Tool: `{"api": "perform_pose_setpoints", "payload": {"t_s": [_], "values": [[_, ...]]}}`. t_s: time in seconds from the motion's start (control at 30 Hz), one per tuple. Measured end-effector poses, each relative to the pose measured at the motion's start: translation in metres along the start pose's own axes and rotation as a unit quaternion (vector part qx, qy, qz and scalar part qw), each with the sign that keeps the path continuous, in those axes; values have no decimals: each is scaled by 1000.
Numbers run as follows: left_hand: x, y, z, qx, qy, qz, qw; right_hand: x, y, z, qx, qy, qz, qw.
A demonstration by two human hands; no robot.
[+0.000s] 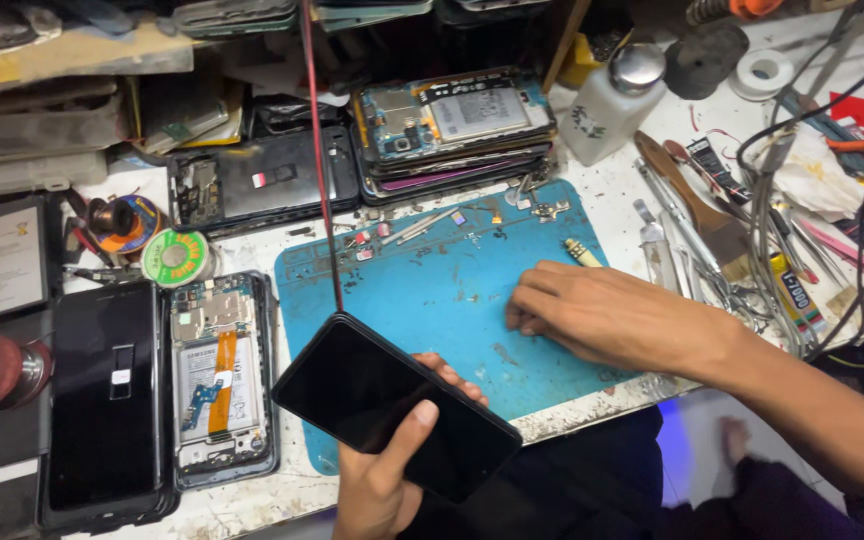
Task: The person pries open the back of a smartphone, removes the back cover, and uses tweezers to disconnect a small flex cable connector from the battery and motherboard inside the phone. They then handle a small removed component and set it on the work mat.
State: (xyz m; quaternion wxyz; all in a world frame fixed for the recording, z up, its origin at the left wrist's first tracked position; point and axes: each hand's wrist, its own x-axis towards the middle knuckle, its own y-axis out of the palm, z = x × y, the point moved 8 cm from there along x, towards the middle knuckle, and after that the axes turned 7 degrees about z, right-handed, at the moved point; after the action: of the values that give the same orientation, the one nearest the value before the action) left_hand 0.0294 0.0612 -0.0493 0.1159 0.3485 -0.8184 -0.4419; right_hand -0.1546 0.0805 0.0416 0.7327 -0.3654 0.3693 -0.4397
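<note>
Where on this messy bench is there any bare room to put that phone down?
The blue mat is barest at its middle, between the small screws along its far edge, the right hand and the phone in the left hand. The tools on the right and the opened phones on the left are crowded.

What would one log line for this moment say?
left hand: holds black phone | right hand: rests on blue repair mat | red cable: plugged into phone

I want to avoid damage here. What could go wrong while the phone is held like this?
1. The left hand alone grips the black phone, out past the bench edge; it might slip and fall.
2. The red cable plugged into its top could snag and tug it.
3. The right hand rests on the blue mat near small loose parts and might scatter them.
</note>
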Motion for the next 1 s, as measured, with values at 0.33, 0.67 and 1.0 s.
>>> {"api": "perform_pose_setpoints", "payload": {"t_s": [0.33,0.67,1.0], "values": [[-2,4,1,-6,2,12,1000,2,-39,-42,41,81,-232,969],[-6,-6,5,-12,13,16,1000,6,-40,-65,-40,154,-283,946],[-15,-23,16,-79,-27,36,996,-45,28,40,425,-106,-124,890]]}}
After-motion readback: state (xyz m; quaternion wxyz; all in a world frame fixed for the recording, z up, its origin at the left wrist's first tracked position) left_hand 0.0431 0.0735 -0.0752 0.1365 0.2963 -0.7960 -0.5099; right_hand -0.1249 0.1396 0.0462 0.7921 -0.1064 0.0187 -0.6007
